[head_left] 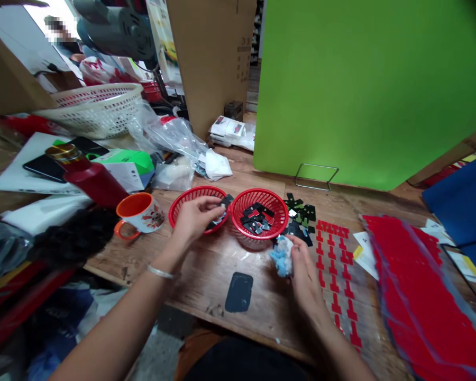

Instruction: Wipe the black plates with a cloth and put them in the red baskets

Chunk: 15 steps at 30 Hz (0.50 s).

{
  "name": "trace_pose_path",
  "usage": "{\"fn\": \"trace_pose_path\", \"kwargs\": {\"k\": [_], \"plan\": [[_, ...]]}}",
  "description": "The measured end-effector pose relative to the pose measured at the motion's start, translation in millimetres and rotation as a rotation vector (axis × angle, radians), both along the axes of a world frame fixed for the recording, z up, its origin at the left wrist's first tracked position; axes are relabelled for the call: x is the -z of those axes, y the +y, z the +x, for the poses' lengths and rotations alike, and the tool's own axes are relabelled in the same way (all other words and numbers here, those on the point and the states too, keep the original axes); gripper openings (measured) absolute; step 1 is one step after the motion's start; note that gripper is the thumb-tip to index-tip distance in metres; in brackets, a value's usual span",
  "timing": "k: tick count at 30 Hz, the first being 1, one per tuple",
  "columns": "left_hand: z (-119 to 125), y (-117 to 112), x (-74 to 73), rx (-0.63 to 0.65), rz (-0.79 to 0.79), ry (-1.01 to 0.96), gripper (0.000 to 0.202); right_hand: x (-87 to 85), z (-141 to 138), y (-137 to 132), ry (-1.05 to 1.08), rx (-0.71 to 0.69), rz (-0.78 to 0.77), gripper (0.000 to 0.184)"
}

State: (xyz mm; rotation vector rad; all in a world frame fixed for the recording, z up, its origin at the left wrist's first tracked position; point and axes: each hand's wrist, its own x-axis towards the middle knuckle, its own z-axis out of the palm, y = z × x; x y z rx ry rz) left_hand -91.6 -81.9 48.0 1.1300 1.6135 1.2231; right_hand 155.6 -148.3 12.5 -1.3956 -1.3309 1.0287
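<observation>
Taking the right-hand red plastic basket (262, 196) as the clock's centre, the left hand (198, 214) is at 9 o'clock, over the left-hand red plastic basket (200, 189), its thumb and fingers pinched together on a small dark flat plate (227, 200) near that basket's inner rim. The right hand (301, 262) is at about 5 o'clock, its fingers curled around a blue-and-white fluffy wad (281, 255). Small black plates (257, 217), some with red showing, lie jumbled in the right-hand basket; the left hand partly hides the contents of the other. A loose pile of dark plates (301, 214) lies on the worktop (206, 275) at 3 o'clock. Columns of red T-shaped pieces (333, 284) run at about 4 o'clock, with a large red sheet (412, 275) farther out the same way. A dark rounded pad (239, 292) lies flat at about 6 o'clock. An orange-rimmed mug (148, 214) stands well out at 9 o'clock, just beyond the left-hand basket, and an upright green panel (341, 95) rises at 1 o'clock.
</observation>
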Motion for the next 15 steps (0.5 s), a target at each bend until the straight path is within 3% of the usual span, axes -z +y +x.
{"fn": "trace_pose_path", "kwargs": {"k": [2, 5, 8, 11, 15], "plan": [[29, -19, 3.4, 0.126, -0.109, -0.343, 0.050, -2.0, -5, -1, -0.033, -0.002, 0.099, 0.041], [72, -44, 10.7, 0.240, -0.193, -0.567, 0.042, -2.7, -15, -1, -0.166, -0.101, 0.309, 0.045], [99, -57, 15.3, 0.322, -0.185, -0.597, 0.029, -0.1, -17, 0, -0.281, -0.172, 0.423, 0.045], [109, -60, 18.9, 0.333, -0.205, -0.608, 0.025, 3.9, -11, 5, -0.257, -0.152, 0.436, 0.040], [113, -62, 24.7, 0.313, -0.303, -0.641, 0.034, 5.7, -1, 16, -0.094, 0.002, 0.291, 0.030]]}}
